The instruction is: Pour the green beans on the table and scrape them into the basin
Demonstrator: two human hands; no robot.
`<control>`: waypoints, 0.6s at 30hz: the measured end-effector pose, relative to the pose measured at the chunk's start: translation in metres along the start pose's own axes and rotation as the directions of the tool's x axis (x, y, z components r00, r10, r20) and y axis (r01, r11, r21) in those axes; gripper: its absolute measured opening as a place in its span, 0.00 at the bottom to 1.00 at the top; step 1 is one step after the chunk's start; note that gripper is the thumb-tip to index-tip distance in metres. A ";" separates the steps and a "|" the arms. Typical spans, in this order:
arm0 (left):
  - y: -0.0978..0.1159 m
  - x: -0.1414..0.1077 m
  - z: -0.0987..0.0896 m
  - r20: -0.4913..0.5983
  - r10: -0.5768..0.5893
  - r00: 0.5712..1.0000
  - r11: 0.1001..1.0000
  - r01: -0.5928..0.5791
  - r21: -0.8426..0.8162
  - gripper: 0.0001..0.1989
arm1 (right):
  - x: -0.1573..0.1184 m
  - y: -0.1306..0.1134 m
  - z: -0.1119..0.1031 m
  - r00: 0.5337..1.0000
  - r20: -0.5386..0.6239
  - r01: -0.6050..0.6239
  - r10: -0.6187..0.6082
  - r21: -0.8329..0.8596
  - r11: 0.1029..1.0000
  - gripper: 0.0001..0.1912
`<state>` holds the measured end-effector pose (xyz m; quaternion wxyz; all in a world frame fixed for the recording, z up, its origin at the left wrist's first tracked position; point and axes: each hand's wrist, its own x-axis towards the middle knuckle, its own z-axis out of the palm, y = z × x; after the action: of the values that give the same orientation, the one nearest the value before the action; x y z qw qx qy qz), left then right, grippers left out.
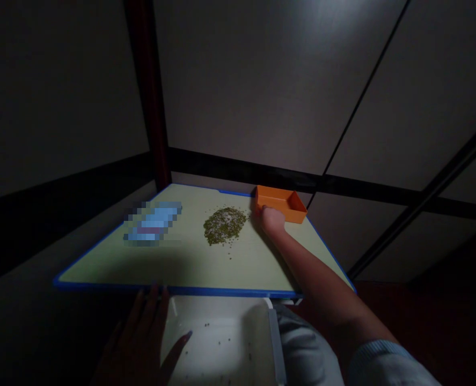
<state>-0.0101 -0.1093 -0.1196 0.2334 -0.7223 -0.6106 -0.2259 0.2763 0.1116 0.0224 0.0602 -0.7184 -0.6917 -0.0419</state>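
A heap of small green grains, likely mung beans (224,225), lies mid-board on a pale yellow, blue-edged tabletop (173,268), with a few strays around it. At the far right corner, an orange tray (298,215) has my right hand (273,220) closed on its near left side; the fingertips are partly hidden. My left hand (145,338), dim in shadow, is on the left rim of a white tub (221,308) below the near edge. Its thumb reaches inside and its fingers lie outside. Several dark grains are scattered on the tub's floor.
A blurred-out light blue item (155,222) lies on the left part of the tabletop. Grey panelled walls (241,107) rise behind the board, with a dark red post (153,96) at the left. My leg in grey cloth (306,348) is right of the tub.
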 end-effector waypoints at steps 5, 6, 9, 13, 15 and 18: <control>-0.004 -0.003 0.003 0.032 -0.013 0.999 1.000 0.013 0.001 0.45 | 0.016 -0.027 0.007 0.997 -0.077 0.014 -0.014 -0.004 1.000 0.17; -0.005 -0.004 0.004 0.043 -0.021 0.999 1.000 0.021 -0.002 0.45 | 0.018 -0.032 0.009 0.996 -0.082 0.024 -0.024 -0.002 1.000 0.17; -0.005 -0.004 0.002 0.049 -0.026 0.998 1.000 0.026 -0.002 0.44 | 0.024 -0.041 0.014 0.995 -0.087 0.052 -0.051 0.007 0.999 0.16; -0.003 -0.001 -0.002 0.009 -0.022 1.000 1.000 0.022 -0.011 0.43 | 0.025 -0.040 0.018 0.992 -0.103 0.073 -0.070 0.025 0.997 0.16; -0.001 0.000 -0.004 0.007 -0.033 0.999 0.999 0.033 -0.025 0.42 | 0.024 -0.037 0.020 0.990 -0.116 0.090 -0.085 0.038 0.995 0.16; 0.000 0.000 -0.005 0.029 -0.055 0.998 0.998 0.056 -0.034 0.42 | 0.020 -0.032 0.020 0.986 -0.118 0.121 -0.114 0.056 0.991 0.16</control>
<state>-0.0101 -0.1121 -0.1160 0.2058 -0.7120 -0.6297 -0.2328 0.2452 0.1358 0.0062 0.1197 -0.6705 -0.7293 -0.0649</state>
